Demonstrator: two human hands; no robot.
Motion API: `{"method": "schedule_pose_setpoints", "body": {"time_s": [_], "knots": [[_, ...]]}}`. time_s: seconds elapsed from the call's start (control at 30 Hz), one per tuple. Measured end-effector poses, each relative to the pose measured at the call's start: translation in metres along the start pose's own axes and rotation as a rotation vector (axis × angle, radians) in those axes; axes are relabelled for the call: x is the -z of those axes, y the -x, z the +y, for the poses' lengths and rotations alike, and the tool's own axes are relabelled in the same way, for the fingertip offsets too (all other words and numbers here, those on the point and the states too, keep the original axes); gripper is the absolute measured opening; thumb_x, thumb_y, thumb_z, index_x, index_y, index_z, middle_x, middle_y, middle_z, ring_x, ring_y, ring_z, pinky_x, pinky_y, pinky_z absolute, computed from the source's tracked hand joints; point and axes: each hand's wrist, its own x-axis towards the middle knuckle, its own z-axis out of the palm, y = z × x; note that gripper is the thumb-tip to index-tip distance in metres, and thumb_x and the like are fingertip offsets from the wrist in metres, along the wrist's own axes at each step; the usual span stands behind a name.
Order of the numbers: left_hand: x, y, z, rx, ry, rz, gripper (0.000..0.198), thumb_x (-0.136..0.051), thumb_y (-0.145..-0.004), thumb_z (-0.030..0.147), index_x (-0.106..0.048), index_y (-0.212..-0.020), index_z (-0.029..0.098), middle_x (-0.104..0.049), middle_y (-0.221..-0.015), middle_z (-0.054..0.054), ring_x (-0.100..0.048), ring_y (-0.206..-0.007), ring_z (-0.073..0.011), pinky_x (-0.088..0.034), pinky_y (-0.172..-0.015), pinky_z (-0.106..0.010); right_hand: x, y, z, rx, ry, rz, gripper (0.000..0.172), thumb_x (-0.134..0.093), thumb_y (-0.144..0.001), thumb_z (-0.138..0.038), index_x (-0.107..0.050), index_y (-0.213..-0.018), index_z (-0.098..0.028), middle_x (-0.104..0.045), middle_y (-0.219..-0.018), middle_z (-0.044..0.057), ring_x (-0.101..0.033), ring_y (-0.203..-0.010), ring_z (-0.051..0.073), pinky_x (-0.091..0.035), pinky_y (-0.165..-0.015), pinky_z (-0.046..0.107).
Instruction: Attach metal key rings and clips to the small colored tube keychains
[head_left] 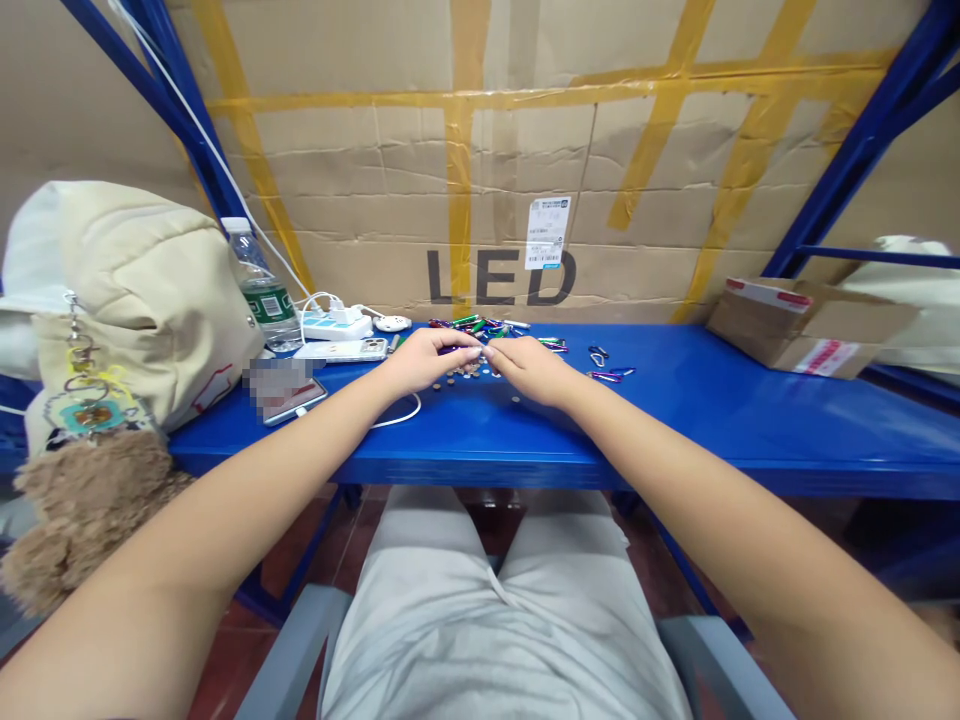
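Both my hands meet at the middle of the blue shelf (675, 420). My left hand (431, 358) is curled, fingertips pinched on a small purple carabiner clip (450, 350). My right hand (529, 368) is closed too, its fingertips touching the same spot, over a scatter of small round metal pieces (469, 370). Behind the hands lies a pile of coloured carabiner clips (480, 324). A few more clips (609, 374) lie to the right of my right hand.
A cream bag (127, 300) with a keychain and plush toy stands at the left, beside a water bottle (259, 290), a power strip (334, 325), and phones (345, 350). A cardboard box (806, 325) sits at right. Taped cardboard forms the back wall.
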Motion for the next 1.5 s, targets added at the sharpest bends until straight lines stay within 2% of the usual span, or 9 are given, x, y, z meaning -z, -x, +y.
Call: {"method": "schedule_pose_setpoints", "body": {"time_s": [0.17, 0.27, 0.43, 0.57, 0.77, 1.0, 1.13, 1.3, 1.5], "knots": [[-0.004, -0.003, 0.0, -0.031, -0.068, 0.051, 0.044, -0.056, -0.084, 0.052, -0.071, -0.104, 0.016, -0.072, -0.097, -0.007, -0.065, -0.089, -0.0196, -0.05, -0.083, -0.031, 0.014, -0.004, 0.0, -0.055, -0.123, -0.018, 0.044, -0.029, -0.096, -0.047, -0.054, -0.073, -0.018, -0.062, -0.076, 0.004, -0.053, -0.072, 0.016, -0.038, -0.067, 0.027], [-0.004, -0.006, -0.002, 0.001, -0.102, 0.076, 0.043, -0.054, -0.086, 0.051, -0.069, -0.108, 0.017, -0.071, -0.104, -0.007, -0.063, -0.096, -0.0206, -0.048, -0.09, -0.033, 0.048, 0.011, 0.02, -0.283, -0.024, -0.06, 0.044, -0.044, -0.086, -0.057, -0.061, -0.079, -0.018, -0.067, -0.081, 0.005, -0.056, -0.074, 0.018, -0.04, -0.066, 0.028], [-0.002, -0.008, -0.007, 0.049, -0.14, 0.061, 0.04, -0.052, -0.087, 0.047, -0.068, -0.109, 0.017, -0.071, -0.1, -0.007, -0.063, -0.09, -0.019, -0.048, -0.088, -0.034, 0.098, 0.059, 0.081, -0.73, 0.104, -0.378, 0.033, -0.069, -0.066, -0.051, -0.071, -0.08, -0.021, -0.072, -0.087, 0.005, -0.063, -0.079, 0.021, -0.047, -0.065, 0.029], [-0.002, -0.007, -0.006, 0.045, -0.184, 0.034, 0.038, -0.053, -0.087, 0.044, -0.068, -0.11, 0.018, -0.07, -0.105, -0.007, -0.063, -0.095, -0.0192, -0.047, -0.091, -0.035, 0.097, 0.068, 0.098, -0.887, 0.045, -0.547, 0.03, -0.074, -0.061, -0.046, -0.073, -0.079, -0.022, -0.071, -0.08, 0.006, -0.063, -0.069, 0.022, -0.049, -0.057, 0.032], [-0.004, -0.005, -0.002, 0.046, -0.21, 0.012, 0.035, -0.052, -0.088, 0.044, -0.068, -0.104, 0.018, -0.07, -0.099, -0.006, -0.063, -0.09, -0.0184, -0.049, -0.083, -0.032, 0.09, 0.057, 0.084, -0.876, 0.198, -0.516, 0.023, -0.067, -0.069, -0.038, -0.064, -0.06, -0.018, -0.065, -0.066, 0.005, -0.057, -0.058, 0.018, -0.043, -0.055, 0.031], [-0.01, -0.004, 0.004, -0.001, -0.142, 0.007, 0.035, -0.042, -0.094, 0.033, -0.051, -0.124, 0.015, -0.063, -0.093, -0.005, -0.059, -0.085, -0.0164, -0.048, -0.08, -0.03, 0.078, 0.041, 0.048, -0.524, -0.152, 0.001, 0.025, -0.058, -0.079, -0.043, -0.06, -0.081, -0.018, -0.066, -0.075, 0.005, -0.059, -0.066, 0.015, -0.044, -0.058, 0.026], [-0.01, -0.004, 0.011, 0.041, -0.151, 0.064, 0.03, -0.039, -0.095, 0.035, -0.053, -0.115, 0.016, -0.061, -0.092, -0.004, -0.056, -0.084, -0.0157, -0.045, -0.079, -0.029, 0.055, 0.025, 0.028, -0.404, -0.481, -0.043, 0.024, -0.063, -0.078, -0.041, -0.054, -0.084, -0.02, -0.067, -0.079, 0.005, -0.062, -0.065, 0.015, -0.05, -0.059, 0.028], [-0.009, -0.003, 0.01, 0.076, -0.193, 0.111, 0.03, -0.051, -0.088, 0.045, -0.059, -0.092, 0.016, -0.059, -0.079, 0.0, -0.053, -0.072, -0.0132, -0.043, -0.071, -0.027, 0.04, 0.018, 0.02, -0.357, -0.367, -0.119, 0.019, -0.062, -0.077, -0.037, -0.058, -0.083, -0.02, -0.061, -0.067, 0.0, -0.056, -0.054, 0.013, -0.046, -0.052, 0.027], [-0.012, -0.004, 0.008, 0.0, -0.206, 0.013, 0.025, -0.059, -0.083, 0.039, -0.066, -0.095, 0.018, -0.059, -0.073, 0.001, -0.053, -0.067, -0.0128, -0.04, -0.063, -0.024, 0.035, 0.015, 0.018, -0.233, -0.277, -0.137, 0.017, -0.059, -0.077, -0.034, -0.062, -0.084, -0.019, -0.058, -0.061, -0.002, -0.052, -0.055, 0.012, -0.041, -0.052, 0.025]]}}
